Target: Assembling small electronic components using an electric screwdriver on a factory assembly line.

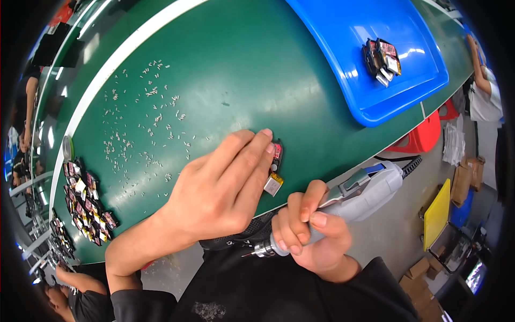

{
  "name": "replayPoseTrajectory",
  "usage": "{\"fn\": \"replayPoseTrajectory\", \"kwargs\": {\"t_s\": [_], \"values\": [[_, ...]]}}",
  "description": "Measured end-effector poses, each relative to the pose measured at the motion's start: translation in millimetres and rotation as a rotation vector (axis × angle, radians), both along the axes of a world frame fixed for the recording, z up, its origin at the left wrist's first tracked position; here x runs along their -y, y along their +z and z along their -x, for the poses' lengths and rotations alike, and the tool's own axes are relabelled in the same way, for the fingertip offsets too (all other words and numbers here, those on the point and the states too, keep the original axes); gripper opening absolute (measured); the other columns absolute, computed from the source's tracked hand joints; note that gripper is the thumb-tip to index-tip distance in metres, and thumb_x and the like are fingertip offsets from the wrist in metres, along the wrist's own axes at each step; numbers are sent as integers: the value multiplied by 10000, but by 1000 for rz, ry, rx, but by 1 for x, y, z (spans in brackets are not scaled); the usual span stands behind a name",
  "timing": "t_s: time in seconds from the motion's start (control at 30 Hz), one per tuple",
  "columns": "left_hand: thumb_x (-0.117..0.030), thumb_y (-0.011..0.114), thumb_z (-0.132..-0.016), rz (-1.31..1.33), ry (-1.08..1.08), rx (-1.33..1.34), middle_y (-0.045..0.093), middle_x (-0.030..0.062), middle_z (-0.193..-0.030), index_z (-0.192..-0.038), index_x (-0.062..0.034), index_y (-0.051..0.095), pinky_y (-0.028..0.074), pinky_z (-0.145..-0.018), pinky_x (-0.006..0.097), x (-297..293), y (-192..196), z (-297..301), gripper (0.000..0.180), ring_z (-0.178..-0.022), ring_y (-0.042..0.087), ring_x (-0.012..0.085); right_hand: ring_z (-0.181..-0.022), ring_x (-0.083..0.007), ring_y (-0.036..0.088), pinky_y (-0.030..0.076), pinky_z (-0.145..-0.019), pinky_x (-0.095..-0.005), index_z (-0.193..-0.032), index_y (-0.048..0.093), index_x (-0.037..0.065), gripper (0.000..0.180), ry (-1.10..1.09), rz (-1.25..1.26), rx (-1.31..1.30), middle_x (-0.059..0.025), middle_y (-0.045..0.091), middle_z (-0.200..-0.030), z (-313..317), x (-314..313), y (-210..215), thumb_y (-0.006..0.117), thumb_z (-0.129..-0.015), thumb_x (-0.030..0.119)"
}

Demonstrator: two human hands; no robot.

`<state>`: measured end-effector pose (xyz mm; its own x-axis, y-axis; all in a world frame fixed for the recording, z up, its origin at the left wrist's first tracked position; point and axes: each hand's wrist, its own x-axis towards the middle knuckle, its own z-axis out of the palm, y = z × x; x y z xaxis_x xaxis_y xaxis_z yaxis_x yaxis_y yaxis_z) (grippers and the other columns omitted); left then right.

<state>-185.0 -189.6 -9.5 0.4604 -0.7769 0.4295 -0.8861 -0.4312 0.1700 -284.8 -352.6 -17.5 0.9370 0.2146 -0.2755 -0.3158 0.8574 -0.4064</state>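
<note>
My left hand (222, 185) lies on the green tabletop, its fingers pressed together over a small black electronic unit (277, 154) with a red circuit board. The fingers cover part of that unit; a silver battery (273, 184) with a yellow end sticks out on the near side. In my right hand (319, 231) is a grey electric screwdriver (370, 196), wrapped by the fingers near its front. Its thin bit (249, 254) points left, beyond the table's near edge and apart from the unit.
Many tiny silver screws (152, 92) are scattered left of centre. Similar units (86, 206) are heaped at the table's left. A blue tray (351, 96) at the far right holds several more. Beside the table are a red stool (426, 134) and co-workers (80, 287) at the left.
</note>
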Motion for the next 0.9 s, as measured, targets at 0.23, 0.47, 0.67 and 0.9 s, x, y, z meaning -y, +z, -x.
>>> {"fn": "replayPoseTrajectory", "kwargs": {"t_s": [0.23, 0.47, 0.67, 0.9], "values": [[45, 680, -613, 58, -1, 48, 637, 231, -940, -911, 156, 608, 543, -553, 323, 5, -2, 12, 327, -776, 640, 311, -571, -182, 490, 461, -583, -329, -939, 462, 38, 104, -112, -3, 17, -83, 469, -684, 7, -15, -9, 528, -897, 106], [9, 687, -634, 20, 9, -38, 634, 273, -1009, -938, 172, 609, 564, -610, 349, 1, -5, 21, 354, -844, 643, 352, -528, -186, 506, 451, -565, -354, -902, 436, 88, 130, -33, 92, 18, -49, 478, -669, -1, -1, -2, 487, -906, 207], [2, 657, -636, -48, 9, -21, 627, 289, -1044, -975, 201, 596, 580, -703, 383, -1, -5, 28, 397, -920, 639, 377, -427, -137, 466, 435, -473, -295, -834, 456, 67, 141, -166, 121, 426, -29, 447, -543, -37, 43, 39, 590, -831, 108], [1, 657, -598, -16, 25, 8, 633, 276, -1041, -953, 192, 613, 589, -725, 371, 0, -12, 31, 405, -921, 643, 371, -440, -107, 469, 389, -493, -233, -856, 474, 83, 162, -194, 276, 451, -13, 445, -553, -68, 47, 46, 619, -805, 135]]}}
